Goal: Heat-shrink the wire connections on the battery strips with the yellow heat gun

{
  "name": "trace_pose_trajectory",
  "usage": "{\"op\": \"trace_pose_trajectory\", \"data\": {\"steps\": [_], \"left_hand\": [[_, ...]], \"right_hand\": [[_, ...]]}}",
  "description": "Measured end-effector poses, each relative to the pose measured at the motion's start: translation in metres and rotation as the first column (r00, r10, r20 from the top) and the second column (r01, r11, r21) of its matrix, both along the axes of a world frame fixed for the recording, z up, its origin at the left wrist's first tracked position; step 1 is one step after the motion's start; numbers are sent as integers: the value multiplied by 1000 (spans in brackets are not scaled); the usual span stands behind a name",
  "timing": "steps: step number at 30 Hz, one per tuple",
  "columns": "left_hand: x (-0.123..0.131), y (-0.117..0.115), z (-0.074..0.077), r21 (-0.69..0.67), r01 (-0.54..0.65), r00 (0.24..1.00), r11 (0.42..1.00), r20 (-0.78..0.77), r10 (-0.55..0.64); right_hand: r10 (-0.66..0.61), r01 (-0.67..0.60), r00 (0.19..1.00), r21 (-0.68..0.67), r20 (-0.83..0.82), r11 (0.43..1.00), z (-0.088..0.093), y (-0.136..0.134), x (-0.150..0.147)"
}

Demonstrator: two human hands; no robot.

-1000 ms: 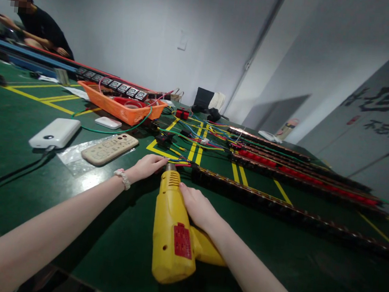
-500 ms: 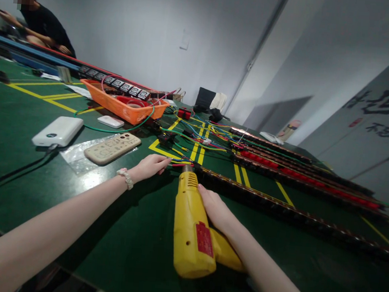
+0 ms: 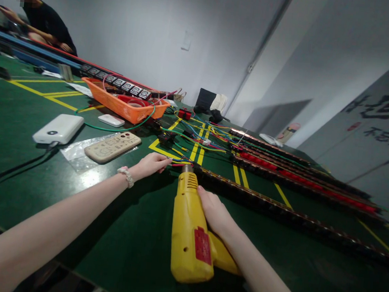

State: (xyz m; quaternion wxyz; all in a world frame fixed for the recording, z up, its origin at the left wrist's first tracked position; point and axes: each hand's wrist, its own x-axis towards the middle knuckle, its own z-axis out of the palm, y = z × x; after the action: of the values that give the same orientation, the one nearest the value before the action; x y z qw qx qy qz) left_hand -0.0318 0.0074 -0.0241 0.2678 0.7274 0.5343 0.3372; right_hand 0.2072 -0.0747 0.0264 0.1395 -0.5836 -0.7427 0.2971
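Note:
A yellow heat gun (image 3: pixel 189 236) with a red label is gripped by my right hand (image 3: pixel 214 209), its handle mostly hidden under the hand and forearm. The metal nozzle (image 3: pixel 187 168) points away from me, close beside several coloured wires. My left hand (image 3: pixel 152 166) pinches these wires (image 3: pixel 181 161), blue, yellow and red, near their ends. They run into the near end of a long dark strip (image 3: pixel 245 190) lying across the green table to the right. Whether the nozzle touches the wires I cannot tell.
An orange basket (image 3: pixel 123 105) with parts stands farther back. To the left lie a white power bank (image 3: pixel 58 129) with a cable, a phone in a beige case (image 3: pixel 112 148) and a small white case (image 3: pixel 111 120). More strips (image 3: pixel 297 175) lie at right. A person (image 3: pixel 50 26) sits far left.
Both hands stay almost where they were, still on the wires and the heat gun. The heat gun's rear end has shifted very slightly left and down.

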Motion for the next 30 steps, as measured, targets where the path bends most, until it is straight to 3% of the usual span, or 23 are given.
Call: {"op": "trace_pose_trajectory", "data": {"steps": [6, 12, 19, 30], "left_hand": [[1, 1, -1, -9, 6, 998, 1000, 66, -5], [-1, 2, -5, -16, 39, 996, 999, 79, -37], [0, -3, 1, 7, 27, 999, 1000, 47, -27], [-1, -1, 0, -3, 26, 1000, 1000, -9, -26]], "right_hand": [[110, -111, 994, 53, 10, 992, -5, -1, -23], [194, -201, 977, 93, 84, 975, -8, 1, -24], [101, -101, 994, 16, -29, 995, -3, 2, -17], [-5, 5, 1000, 7, -8, 1000, -6, 8, 16]]}}
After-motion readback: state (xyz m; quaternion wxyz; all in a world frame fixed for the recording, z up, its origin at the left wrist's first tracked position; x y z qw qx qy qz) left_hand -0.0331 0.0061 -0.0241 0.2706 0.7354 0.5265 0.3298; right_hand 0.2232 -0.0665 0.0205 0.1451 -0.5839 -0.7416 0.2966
